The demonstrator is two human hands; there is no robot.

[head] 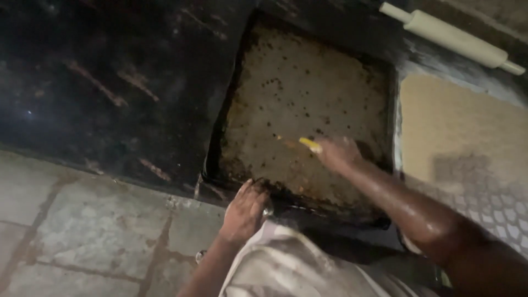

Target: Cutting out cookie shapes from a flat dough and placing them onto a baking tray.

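A large, dark square baking tray [245, 82] with a crusted, speckled floor lies on a black counter. My left hand [245, 212] grips the tray's near rim. Inside the tray, near its lower right part, my right hand [336, 152] is closed around a small yellow tool [311, 144] whose tip points left against the tray floor. Crumbs and burnt specks cover the tray floor.
A cream rolling pin [454, 37] lies at the top right. A sheet of pale rolled dough [456, 121] sits right of the tray, partly cut into small shapes [495, 203]. The black counter [110, 82] spreads left; a tiled floor [82, 231] lies below.
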